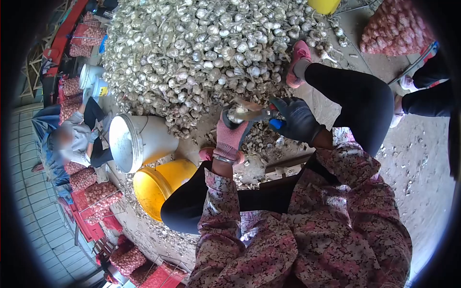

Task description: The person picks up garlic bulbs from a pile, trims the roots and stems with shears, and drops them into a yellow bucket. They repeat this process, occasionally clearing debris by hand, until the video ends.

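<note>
Floor (413, 139): grey, gritty, scattered with dry skins and trimmings. Heaped on it, a large garlic pile (216, 53), bulbs with stems attached, lying directly before the wearer, presumably so that each bulb is within arm's reach. Left hand (233, 132), in a pink glove with dark facing: fingers curled closed round one garlic bulb (235, 113), held between the knees at the pile's near edge, its brownish stem (248, 104) pointing toward the other hand; the grip seems meant to steady it. Right hand (296, 119), in a dark glove: fingers wrapped round the blue and red handles of a pair of shears (277, 123), metal end directed at the bulb; whether the blades are parted or touch the stem cannot be told. The hands are near each other, apparently to bring tool and bulb together. White bucket (158, 137) and yellow bucket (178, 174): adjacent, by the left leg, likely for easy reach. Mesh sacks (396, 29), reddish, filled: at far right, with others at left. Second person (74, 144): seated at left, beyond the white bucket.
</note>
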Demonstrator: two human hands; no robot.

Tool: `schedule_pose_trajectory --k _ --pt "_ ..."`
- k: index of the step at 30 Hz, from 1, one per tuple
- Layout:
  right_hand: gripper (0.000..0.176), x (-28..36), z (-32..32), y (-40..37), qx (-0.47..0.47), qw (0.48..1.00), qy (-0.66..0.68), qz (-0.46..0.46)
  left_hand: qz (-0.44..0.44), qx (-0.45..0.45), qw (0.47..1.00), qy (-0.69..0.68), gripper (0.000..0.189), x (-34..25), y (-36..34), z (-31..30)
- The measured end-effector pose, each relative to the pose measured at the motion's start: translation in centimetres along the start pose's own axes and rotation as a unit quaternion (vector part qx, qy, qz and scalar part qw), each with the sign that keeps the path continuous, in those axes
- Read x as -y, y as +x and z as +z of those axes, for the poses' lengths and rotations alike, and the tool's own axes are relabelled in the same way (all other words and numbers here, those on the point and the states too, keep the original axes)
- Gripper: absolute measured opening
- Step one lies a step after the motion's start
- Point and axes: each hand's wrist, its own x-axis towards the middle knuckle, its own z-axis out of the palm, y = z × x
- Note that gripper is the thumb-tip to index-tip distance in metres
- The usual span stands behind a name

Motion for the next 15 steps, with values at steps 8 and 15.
schedule_pose_trajectory --k 8,15 --pt "0.049 0.2 -1.2 0.4 0.111 0.992 -0.056 0.010 0.071 0.014 0.952 0.297 0.050 -1.0 -0.6 0.3" --pt "0.030 -6.0 4.9 -1.0 0.202 0.960 -0.051 0.187 -0.010 0.025 0.999 -0.025 0.042 0.8 -0.8 2.5"
